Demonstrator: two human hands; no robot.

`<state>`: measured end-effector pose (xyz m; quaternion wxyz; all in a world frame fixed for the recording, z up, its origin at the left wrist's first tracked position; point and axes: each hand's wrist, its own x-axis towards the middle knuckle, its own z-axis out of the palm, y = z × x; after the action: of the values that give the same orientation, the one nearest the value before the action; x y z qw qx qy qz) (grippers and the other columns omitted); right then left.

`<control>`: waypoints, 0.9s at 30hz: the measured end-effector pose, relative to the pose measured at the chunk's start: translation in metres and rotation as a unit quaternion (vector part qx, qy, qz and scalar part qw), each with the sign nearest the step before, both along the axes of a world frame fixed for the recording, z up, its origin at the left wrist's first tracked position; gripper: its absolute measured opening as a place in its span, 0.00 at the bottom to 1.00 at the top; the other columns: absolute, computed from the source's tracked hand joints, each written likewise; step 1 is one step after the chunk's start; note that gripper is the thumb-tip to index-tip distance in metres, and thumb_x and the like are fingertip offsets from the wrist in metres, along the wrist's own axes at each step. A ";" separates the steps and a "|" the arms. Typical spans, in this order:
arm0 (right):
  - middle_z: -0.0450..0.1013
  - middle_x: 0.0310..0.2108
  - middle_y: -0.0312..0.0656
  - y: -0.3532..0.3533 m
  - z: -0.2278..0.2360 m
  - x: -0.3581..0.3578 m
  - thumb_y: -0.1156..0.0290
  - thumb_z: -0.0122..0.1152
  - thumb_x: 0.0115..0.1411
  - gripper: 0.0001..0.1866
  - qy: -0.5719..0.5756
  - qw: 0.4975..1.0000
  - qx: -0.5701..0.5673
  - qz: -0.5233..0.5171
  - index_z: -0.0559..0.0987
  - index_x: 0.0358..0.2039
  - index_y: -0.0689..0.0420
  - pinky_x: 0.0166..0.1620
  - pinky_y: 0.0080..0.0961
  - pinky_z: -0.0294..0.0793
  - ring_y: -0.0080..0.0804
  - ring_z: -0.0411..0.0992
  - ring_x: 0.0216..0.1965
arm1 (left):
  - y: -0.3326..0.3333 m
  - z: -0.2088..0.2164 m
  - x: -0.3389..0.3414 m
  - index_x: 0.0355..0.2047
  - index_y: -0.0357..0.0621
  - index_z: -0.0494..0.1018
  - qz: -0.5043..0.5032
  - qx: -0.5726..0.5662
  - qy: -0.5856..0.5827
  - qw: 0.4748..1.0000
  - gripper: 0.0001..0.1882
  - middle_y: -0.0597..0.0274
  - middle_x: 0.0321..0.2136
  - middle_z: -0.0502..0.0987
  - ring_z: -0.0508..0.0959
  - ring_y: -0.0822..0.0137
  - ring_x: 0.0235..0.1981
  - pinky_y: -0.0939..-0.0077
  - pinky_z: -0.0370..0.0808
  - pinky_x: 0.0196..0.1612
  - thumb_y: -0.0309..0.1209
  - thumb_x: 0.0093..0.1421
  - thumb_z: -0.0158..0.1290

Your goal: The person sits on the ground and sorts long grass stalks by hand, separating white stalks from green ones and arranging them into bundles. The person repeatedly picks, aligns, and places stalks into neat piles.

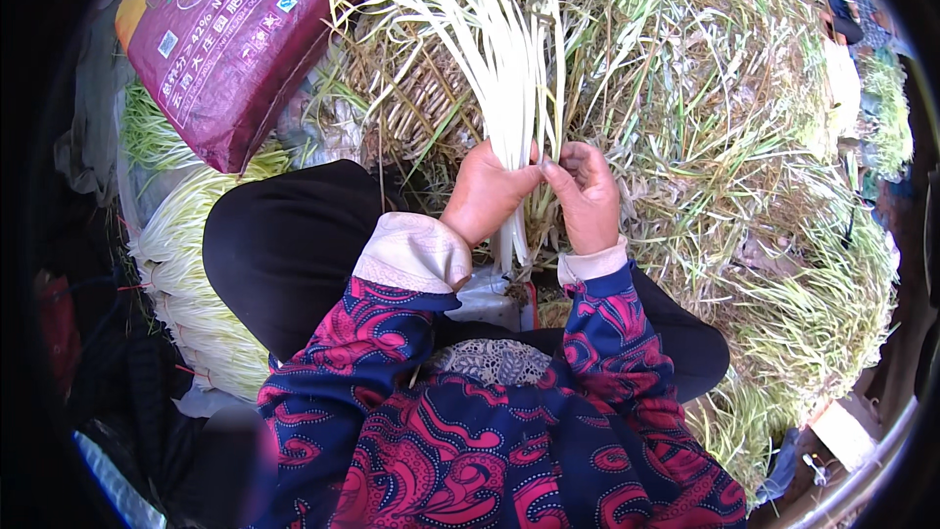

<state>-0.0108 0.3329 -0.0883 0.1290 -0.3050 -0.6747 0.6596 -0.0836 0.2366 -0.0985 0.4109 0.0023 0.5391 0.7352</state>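
My left hand is wrapped round a bunch of long, pale blanched chives. The leaves fan out upward and away from me, and the white root ends point down between my knees. Close against it, my right hand has its thumb and fingertips pinched together beside the bunch. A few thin, yellowish chive leaves run down to that pinch. Whether the right fingers grip one leaf or several is too small to tell.
Loose green and dry chive leaves lie heaped ahead and to the right. A purple and yellow printed sack lies at the far left. Tied bundles of pale chives are stacked beside my left knee.
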 end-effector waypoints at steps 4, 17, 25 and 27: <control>0.67 0.25 0.35 -0.001 0.003 -0.004 0.77 0.52 0.50 0.07 -0.019 0.999 0.039 -0.024 0.68 0.30 0.63 0.32 0.12 0.64 0.16 0.64 0.27 | -0.002 0.002 -0.002 0.26 0.38 0.68 -0.001 -0.037 0.013 0.999 0.06 0.69 0.22 0.70 0.68 0.79 0.23 0.85 0.66 0.28 0.22 0.45 0.52; 0.60 0.10 0.33 0.031 -0.006 0.062 0.70 0.39 0.56 0.07 0.134 0.902 -0.352 -0.213 0.66 0.27 0.57 0.22 0.23 0.66 0.22 0.61 0.13 | -0.006 0.007 -0.025 0.26 0.38 0.67 0.192 0.000 -0.074 0.979 0.03 0.63 0.22 0.71 0.71 0.73 0.24 0.82 0.68 0.29 0.22 0.48 0.48; 0.64 0.40 0.47 0.079 -0.006 0.073 0.67 0.52 0.49 0.18 -0.229 0.938 0.232 -0.120 0.66 0.40 0.62 0.45 0.28 0.61 0.34 0.63 0.41 | -0.005 0.016 -0.023 0.30 0.38 0.62 0.164 0.060 -0.086 0.981 0.10 0.61 0.24 0.70 0.72 0.70 0.25 0.83 0.68 0.27 0.20 0.47 0.49; 0.64 0.39 0.45 0.055 0.002 0.044 0.70 0.52 0.48 0.18 -0.198 0.951 0.234 -0.038 0.66 0.41 0.59 0.44 0.30 0.62 0.36 0.63 0.41 | -0.005 0.015 -0.020 0.30 0.38 0.63 0.106 0.057 -0.055 0.991 0.12 0.64 0.24 0.70 0.71 0.74 0.26 0.84 0.67 0.27 0.21 0.45 0.52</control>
<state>0.0332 0.3883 -0.0868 0.0858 -0.4163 -0.8101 0.4038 -0.1038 0.2318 -0.0832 0.3584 -0.0717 0.4702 0.8033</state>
